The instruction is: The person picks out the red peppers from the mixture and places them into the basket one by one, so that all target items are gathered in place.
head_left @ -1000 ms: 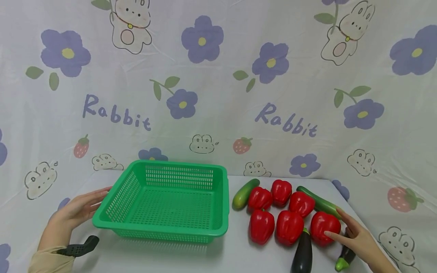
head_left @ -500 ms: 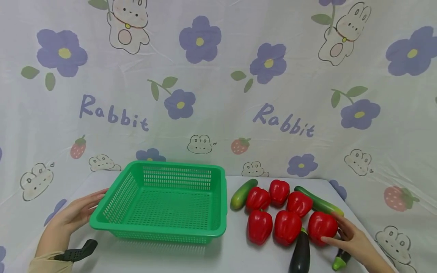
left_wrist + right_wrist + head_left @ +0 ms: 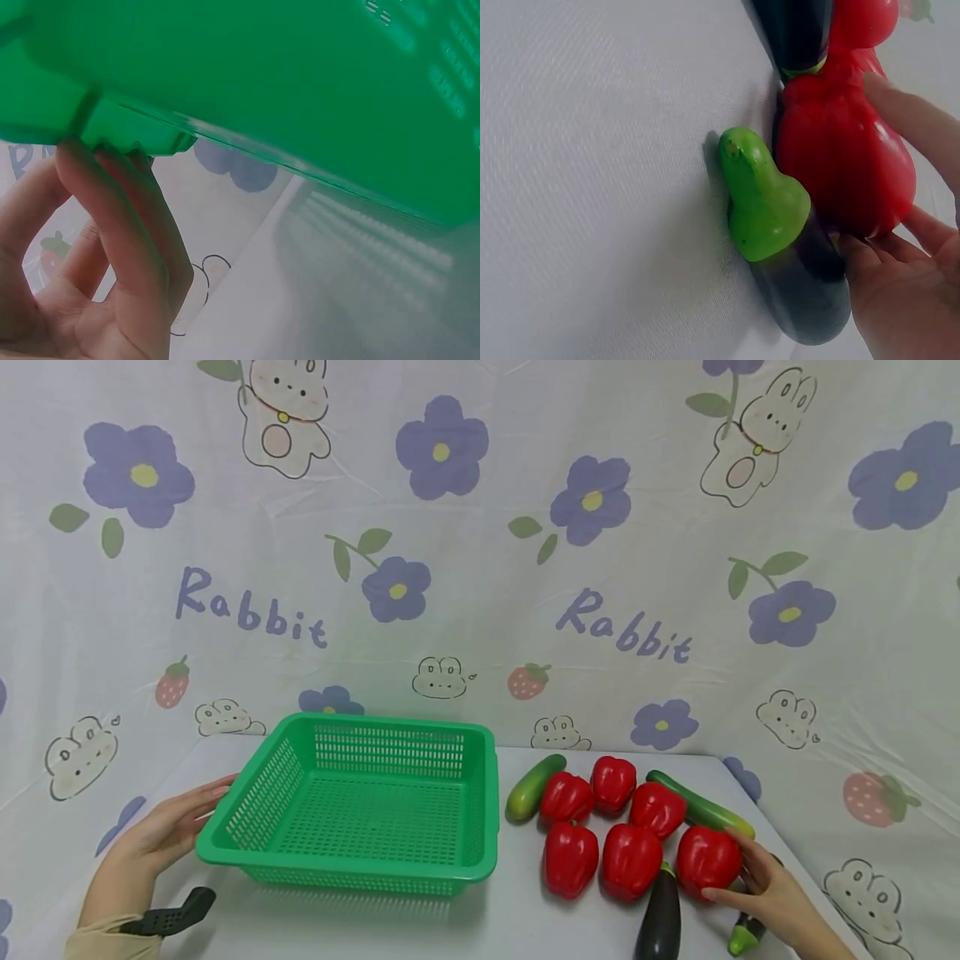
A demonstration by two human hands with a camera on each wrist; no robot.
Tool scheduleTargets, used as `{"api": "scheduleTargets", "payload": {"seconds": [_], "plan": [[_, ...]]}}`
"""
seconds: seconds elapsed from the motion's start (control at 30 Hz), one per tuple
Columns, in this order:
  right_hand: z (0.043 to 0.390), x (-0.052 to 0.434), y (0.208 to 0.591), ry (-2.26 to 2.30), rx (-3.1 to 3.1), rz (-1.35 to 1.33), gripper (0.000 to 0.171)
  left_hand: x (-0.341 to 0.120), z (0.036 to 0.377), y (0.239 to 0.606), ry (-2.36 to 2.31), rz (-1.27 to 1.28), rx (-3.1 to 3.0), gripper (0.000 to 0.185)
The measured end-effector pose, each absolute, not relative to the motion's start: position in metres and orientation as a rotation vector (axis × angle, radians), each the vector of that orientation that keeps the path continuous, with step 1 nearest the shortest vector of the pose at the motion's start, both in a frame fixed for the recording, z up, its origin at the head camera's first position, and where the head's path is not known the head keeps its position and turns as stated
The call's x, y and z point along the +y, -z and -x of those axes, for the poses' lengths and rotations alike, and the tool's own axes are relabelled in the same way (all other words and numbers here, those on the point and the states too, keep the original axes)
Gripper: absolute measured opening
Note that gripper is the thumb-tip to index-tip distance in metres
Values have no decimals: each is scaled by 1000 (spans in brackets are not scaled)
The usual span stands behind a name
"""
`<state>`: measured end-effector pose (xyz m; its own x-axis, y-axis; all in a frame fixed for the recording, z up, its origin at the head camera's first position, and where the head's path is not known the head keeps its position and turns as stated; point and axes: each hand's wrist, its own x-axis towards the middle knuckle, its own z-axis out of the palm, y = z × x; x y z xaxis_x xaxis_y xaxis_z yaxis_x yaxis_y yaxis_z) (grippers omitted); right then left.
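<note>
My right hand [image 3: 772, 889] holds a red bell pepper [image 3: 707, 862], thumb on its near side and fingers around its right side. In the right wrist view, the thumb lies across the pepper [image 3: 840, 150] and the other fingers are at its far end. Beside that hand lies an eggplant [image 3: 802, 285] with a green cap, partly hidden by the hand in the head view. My left hand [image 3: 161, 827] touches the left rim of a green plastic basket [image 3: 375, 872] with its fingertips, fingers loosely bent. The basket's slotted floor is bare.
Several more red bell peppers [image 3: 632, 860] are grouped right of the basket. A short cucumber [image 3: 534, 789] lies at their left, a longer one [image 3: 701, 806] behind at right. A second eggplant [image 3: 662, 918] points toward the front edge. A patterned cloth [image 3: 480, 552] hangs behind the white table [image 3: 337, 935].
My right hand has closed its thumb and fingers in on the rightmost bell pepper, which stays in place. The left hand keeps its spot at the basket rim.
</note>
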<state>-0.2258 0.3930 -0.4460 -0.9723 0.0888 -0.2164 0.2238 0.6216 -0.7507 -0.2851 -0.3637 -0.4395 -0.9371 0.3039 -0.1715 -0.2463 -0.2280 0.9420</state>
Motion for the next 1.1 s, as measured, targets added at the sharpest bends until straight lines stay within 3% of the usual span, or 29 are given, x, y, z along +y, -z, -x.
{"api": "scheduleTargets", "payload": {"seconds": [0.7,1.1], "plan": [[224,393,446,1278,2728,-249,106,-362,284,438,-2226,-78,1685,31],[232,390,434,1308,2817,-202,111,-363,283,442,-2271,-141,1613,34]]}}
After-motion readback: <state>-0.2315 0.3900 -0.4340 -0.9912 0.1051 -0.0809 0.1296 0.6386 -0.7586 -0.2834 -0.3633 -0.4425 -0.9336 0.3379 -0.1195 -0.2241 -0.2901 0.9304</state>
